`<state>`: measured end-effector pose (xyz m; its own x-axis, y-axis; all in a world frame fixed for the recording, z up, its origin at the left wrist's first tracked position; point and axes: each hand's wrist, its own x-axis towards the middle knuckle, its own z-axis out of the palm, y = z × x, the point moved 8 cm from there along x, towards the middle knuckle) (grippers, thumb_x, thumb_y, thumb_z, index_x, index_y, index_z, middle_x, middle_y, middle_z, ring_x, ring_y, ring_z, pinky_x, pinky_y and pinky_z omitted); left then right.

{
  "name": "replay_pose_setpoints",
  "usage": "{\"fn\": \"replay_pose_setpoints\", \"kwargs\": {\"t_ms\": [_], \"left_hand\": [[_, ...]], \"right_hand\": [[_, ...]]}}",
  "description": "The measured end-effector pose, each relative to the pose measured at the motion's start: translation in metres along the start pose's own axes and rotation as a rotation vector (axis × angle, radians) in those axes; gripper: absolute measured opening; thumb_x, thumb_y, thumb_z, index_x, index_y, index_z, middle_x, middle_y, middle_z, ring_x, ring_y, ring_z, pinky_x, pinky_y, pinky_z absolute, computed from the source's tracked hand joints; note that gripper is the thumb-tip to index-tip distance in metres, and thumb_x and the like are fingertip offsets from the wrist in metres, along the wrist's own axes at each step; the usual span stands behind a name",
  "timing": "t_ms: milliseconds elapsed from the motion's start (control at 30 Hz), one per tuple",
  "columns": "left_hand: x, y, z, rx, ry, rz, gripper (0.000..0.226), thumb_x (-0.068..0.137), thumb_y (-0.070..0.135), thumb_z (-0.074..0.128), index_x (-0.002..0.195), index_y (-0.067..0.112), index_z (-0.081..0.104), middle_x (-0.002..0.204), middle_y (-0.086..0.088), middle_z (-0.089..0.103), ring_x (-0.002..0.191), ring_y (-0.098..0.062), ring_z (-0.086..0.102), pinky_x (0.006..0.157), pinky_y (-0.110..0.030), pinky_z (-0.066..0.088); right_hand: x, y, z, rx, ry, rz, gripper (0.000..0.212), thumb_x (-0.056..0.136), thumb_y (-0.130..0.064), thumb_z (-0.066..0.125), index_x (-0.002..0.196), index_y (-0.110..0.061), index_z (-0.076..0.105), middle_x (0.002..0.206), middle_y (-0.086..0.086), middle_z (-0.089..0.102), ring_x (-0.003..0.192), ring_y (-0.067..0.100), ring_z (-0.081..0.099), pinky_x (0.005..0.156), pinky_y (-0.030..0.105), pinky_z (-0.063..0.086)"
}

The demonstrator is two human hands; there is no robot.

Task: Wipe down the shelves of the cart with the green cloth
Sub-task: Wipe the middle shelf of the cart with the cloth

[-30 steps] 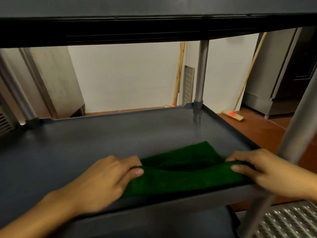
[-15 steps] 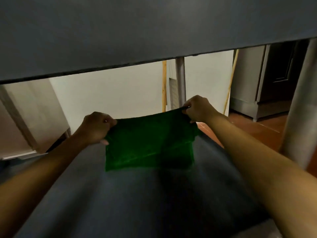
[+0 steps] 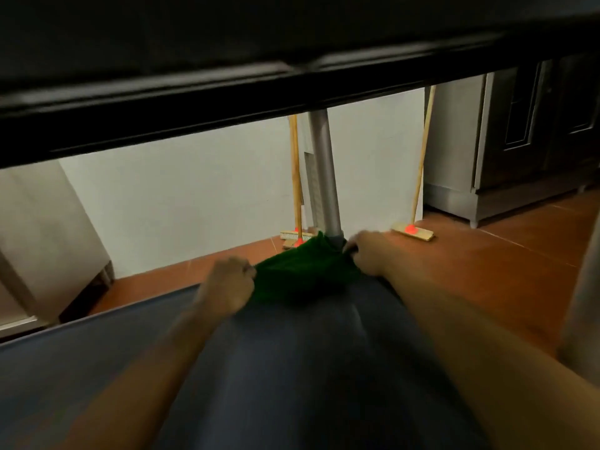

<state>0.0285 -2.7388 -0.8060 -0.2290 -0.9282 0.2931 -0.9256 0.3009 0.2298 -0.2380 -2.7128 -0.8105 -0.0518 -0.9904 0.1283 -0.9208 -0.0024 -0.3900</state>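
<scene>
The green cloth (image 3: 302, 274) lies on the grey shelf (image 3: 97, 352), far away at the back edge. It sits right by the foot of the round grey post (image 3: 324, 177) that stands at the back corner. The cloth looks bunched up, and one corner pokes up next to the post.

Both arms reach out long across the shelf. The left hand (image 3: 227, 284) has its fingers curled and grips the left side of the cloth. The right hand (image 3: 370, 254) grips the right side of the cloth, close to the post. The picture is blurry, so the fingers are hard to see one by one.

A dark top shelf (image 3: 227, 76) hangs over everything. Another grey post (image 3: 581, 303) stands near on the right.

Behind the shelf is a white wall (image 3: 194, 196) and a red-brown floor (image 3: 487, 271). One broom (image 3: 295, 190) leans on the wall just behind the back post. A second broom (image 3: 418, 177) leans further right, with its brush on the floor. A grey cabinet (image 3: 535, 141) stands in the right corner.
</scene>
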Motion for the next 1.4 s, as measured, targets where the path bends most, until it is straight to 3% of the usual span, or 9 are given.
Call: {"fn": "replay_pose_setpoints", "kwargs": {"t_ms": [100,200,333,500,567,667,867,1200,1400], "left_hand": [[-0.011,0.006,0.046,0.046,-0.193,0.063,0.014,0.102,0.030,0.044,0.099,0.025,0.056,0.089,0.004,0.062,0.085,-0.021,0.063,0.077,-0.036,0.051],[-0.016,0.005,0.054,0.023,-0.220,0.074,0.024,0.102,0.045,0.041,0.110,0.025,0.050,0.083,0.004,0.061,0.073,-0.012,0.060,0.067,-0.029,0.047],[-0.025,-0.001,0.054,0.072,-0.291,0.045,0.044,0.102,0.051,0.037,0.128,0.019,0.052,0.113,-0.004,0.067,0.101,-0.020,0.063,0.091,-0.035,0.048],[-0.040,-0.005,0.055,0.011,-0.332,-0.006,0.054,0.104,0.048,0.035,0.148,0.019,0.040,0.146,-0.006,0.052,0.130,-0.026,0.052,0.102,-0.032,0.039],[-0.046,-0.003,0.055,0.002,-0.340,-0.017,0.053,0.104,0.048,0.034,0.149,0.019,0.039,0.146,-0.007,0.051,0.129,-0.026,0.052,0.100,-0.031,0.039],[-0.056,-0.001,0.054,-0.008,-0.340,-0.021,0.048,0.105,0.046,0.035,0.143,0.019,0.044,0.141,-0.007,0.055,0.125,-0.026,0.054,0.097,-0.031,0.040],[-0.081,0.004,0.050,-0.039,-0.358,-0.026,0.050,0.105,0.045,0.035,0.148,0.020,0.040,0.151,-0.007,0.046,0.135,-0.029,0.046,0.108,-0.035,0.036],[-0.119,0.012,0.043,-0.044,-0.334,0.013,0.054,0.105,0.044,0.035,0.153,0.020,0.034,0.155,-0.006,0.042,0.139,-0.028,0.043,0.111,-0.036,0.035],[-0.142,0.017,0.035,-0.058,-0.337,0.037,0.049,0.105,0.042,0.037,0.149,0.020,0.040,0.153,-0.003,0.046,0.134,-0.026,0.048,0.107,-0.035,0.038]], "right_hand": [[-0.006,0.006,0.031,-0.150,-0.144,-0.035,0.057,0.088,-0.021,0.052,0.141,-0.042,0.046,0.139,0.005,0.052,0.123,0.026,0.051,0.103,0.037,0.041],[-0.003,0.006,0.044,-0.156,-0.179,-0.034,0.066,0.089,-0.018,0.049,0.149,-0.039,0.033,0.146,0.012,0.042,0.129,0.032,0.045,0.108,0.043,0.041],[-0.001,0.007,0.043,-0.164,-0.147,-0.018,0.051,0.094,-0.018,0.047,0.144,-0.026,0.044,0.136,0.011,0.053,0.120,0.030,0.053,0.101,0.041,0.045],[-0.017,0.005,0.046,-0.212,-0.138,-0.002,0.036,0.093,-0.015,0.048,0.129,-0.018,0.052,0.123,0.010,0.059,0.108,0.028,0.057,0.087,0.036,0.047],[-0.026,0.006,0.047,-0.221,-0.138,0.006,0.034,0.094,-0.016,0.046,0.127,-0.017,0.053,0.124,0.011,0.059,0.109,0.029,0.057,0.086,0.035,0.046],[-0.038,0.007,0.045,-0.187,-0.159,0.021,0.041,0.093,-0.016,0.044,0.134,-0.016,0.050,0.132,0.013,0.055,0.117,0.031,0.053,0.099,0.041,0.046],[-0.070,0.008,0.043,-0.201,-0.217,0.031,0.051,0.092,-0.016,0.047,0.143,-0.021,0.043,0.148,0.011,0.043,0.132,0.036,0.040,0.112,0.046,0.034],[-0.118,0.005,0.036,-0.223,-0.207,0.014,0.060,0.091,-0.009,0.044,0.148,-0.026,0.037,0.148,0.009,0.044,0.131,0.036,0.042,0.108,0.047,0.040],[-0.146,-0.008,0.034,-0.367,-0.192,-0.023,0.043,0.093,-0.013,0.044,0.136,-0.016,0.049,0.134,0.012,0.052,0.118,0.037,0.050,0.100,0.046,0.044]]}}
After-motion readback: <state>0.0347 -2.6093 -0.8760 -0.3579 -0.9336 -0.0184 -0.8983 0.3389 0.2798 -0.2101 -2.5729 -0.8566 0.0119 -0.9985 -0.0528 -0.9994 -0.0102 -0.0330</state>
